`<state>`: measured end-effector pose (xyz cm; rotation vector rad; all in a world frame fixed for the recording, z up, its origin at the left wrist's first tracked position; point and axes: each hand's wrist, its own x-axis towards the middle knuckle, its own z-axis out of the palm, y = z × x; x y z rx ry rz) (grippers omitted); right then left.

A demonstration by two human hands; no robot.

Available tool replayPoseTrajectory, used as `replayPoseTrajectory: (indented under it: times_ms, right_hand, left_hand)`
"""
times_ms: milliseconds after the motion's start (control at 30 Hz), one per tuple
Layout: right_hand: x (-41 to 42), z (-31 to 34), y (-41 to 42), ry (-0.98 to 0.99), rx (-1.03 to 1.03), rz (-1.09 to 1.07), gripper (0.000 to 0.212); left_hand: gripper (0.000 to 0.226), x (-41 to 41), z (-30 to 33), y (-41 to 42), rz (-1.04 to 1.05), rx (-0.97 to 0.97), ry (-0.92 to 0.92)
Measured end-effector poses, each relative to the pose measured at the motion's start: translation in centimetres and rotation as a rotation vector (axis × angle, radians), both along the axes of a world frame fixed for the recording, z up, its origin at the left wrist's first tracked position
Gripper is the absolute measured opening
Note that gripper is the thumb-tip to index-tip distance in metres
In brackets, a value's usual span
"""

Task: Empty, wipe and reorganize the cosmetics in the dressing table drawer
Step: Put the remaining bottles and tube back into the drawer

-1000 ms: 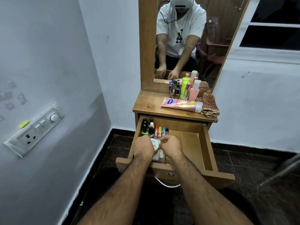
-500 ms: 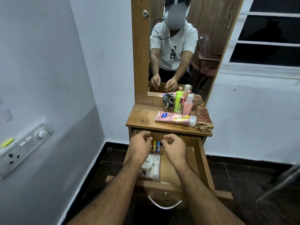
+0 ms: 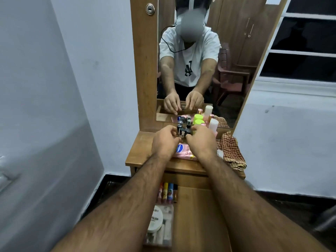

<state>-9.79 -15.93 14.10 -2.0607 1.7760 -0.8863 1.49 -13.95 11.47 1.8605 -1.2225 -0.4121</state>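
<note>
My left hand (image 3: pixel 164 140) and my right hand (image 3: pixel 200 140) are over the wooden table top (image 3: pixel 141 151), fingertips curled round small dark-capped bottles (image 3: pixel 182 132) that stand in a cluster by the mirror. A pink lotion tube (image 3: pixel 183 150) lies under my wrists. Behind the cluster stand a green bottle (image 3: pixel 198 122) and a pink bottle with a white cap (image 3: pixel 212 124). Below, the open drawer (image 3: pixel 196 215) holds a row of lip balm sticks (image 3: pixel 168 192) and a clear tray (image 3: pixel 168 231) with a white jar (image 3: pixel 155 219).
A checked cloth (image 3: pixel 231 151) lies crumpled on the right end of the table top. The mirror (image 3: pixel 200 70) shows a person's reflection. A white wall is close on the left, a window (image 3: pixel 300 42) is at the right, and the floor is dark.
Both hands rose out of the drawer's back left corner to the table top by the mirror. The dark bottles that stood in that corner are gone from the drawer. The camera tilted upward.
</note>
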Motion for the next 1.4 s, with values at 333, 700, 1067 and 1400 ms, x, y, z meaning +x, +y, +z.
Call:
replayPoseTrajectory:
  times_ms: [333, 700, 1067, 1400]
  right_hand:
    - [2.1, -0.8, -3.3, 0.412, 0.108, -0.073, 0.01]
    - [2.3, -0.5, -3.1, 0.324, 0.023, -0.062, 0.012]
    - [2.1, -0.2, -2.9, 0.287, -0.015, 0.001, 0.008]
    - [0.4, 2.1, 0.5, 0.181, -0.071, 0.07, 0.021]
  left_hand:
    - [0.034, 0.2, -1.3, -3.4, 0.022, 0.088, -0.165]
    - [0.031, 0.1, -1.7, -3.5, 0.032, 0.081, -0.185]
    - [0.03, 0.6, -1.6, -3.1, 0.032, 0.008, -0.067]
    - [0.03, 0.8, 1.1, 1.3, -0.013, -0.103, -0.031]
